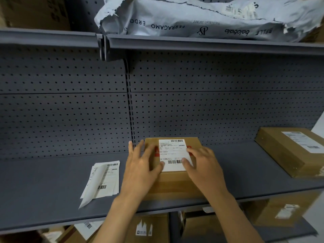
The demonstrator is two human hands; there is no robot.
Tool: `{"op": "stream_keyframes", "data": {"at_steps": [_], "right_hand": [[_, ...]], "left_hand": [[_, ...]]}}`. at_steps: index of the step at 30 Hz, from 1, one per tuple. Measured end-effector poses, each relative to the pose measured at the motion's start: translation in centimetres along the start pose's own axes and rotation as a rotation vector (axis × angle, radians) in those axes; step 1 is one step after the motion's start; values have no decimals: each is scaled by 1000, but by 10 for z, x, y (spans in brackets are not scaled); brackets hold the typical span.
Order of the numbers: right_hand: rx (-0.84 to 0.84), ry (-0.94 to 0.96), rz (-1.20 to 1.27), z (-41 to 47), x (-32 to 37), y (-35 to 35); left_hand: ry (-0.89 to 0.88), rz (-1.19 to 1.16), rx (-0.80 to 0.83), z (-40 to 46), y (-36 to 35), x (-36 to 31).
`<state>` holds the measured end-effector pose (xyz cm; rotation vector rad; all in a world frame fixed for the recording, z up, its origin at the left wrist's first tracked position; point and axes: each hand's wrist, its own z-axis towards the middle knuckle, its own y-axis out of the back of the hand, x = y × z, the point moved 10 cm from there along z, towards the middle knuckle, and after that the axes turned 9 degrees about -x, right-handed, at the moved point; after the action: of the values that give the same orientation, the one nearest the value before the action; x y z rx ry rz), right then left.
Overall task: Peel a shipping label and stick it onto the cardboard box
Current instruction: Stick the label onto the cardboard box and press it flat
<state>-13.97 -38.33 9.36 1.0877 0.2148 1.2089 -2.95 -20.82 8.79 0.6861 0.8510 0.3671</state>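
A brown cardboard box (172, 183) rests on the grey shelf (52, 193) in front of me. A white shipping label (172, 151) with barcodes lies flat on the box's top, over red print. My left hand (142, 169) lies spread on the box's left side, its thumb touching the label's lower left corner. My right hand (203, 165) lies flat on the right side, fingertips on the label's lower right edge. Neither hand holds anything.
A small stack of labels with a loose backing strip (102, 181) lies on the shelf to the left. Another labelled box (291, 151) sits at the right. A torn grey bag (192, 16) fills the shelf above. More boxes (150, 228) stand below.
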Motion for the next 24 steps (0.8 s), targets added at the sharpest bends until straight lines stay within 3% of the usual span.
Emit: {"op": "stream_keyframes", "data": {"at_steps": [5,9,15,24], "right_hand": [[-4,-84,17,-3,-22,6],[-55,-14,73,-3,2,7],[-47,90,49,-9,26,0],[-18,-85,78,-12,-25,19]], "left_hand": [[89,-71,-4,1,10,14],[66,-171,-15,-1,5,-7],[59,-144,23,-8,-10,-13],[161,-226,14,-11,5,12]]}}
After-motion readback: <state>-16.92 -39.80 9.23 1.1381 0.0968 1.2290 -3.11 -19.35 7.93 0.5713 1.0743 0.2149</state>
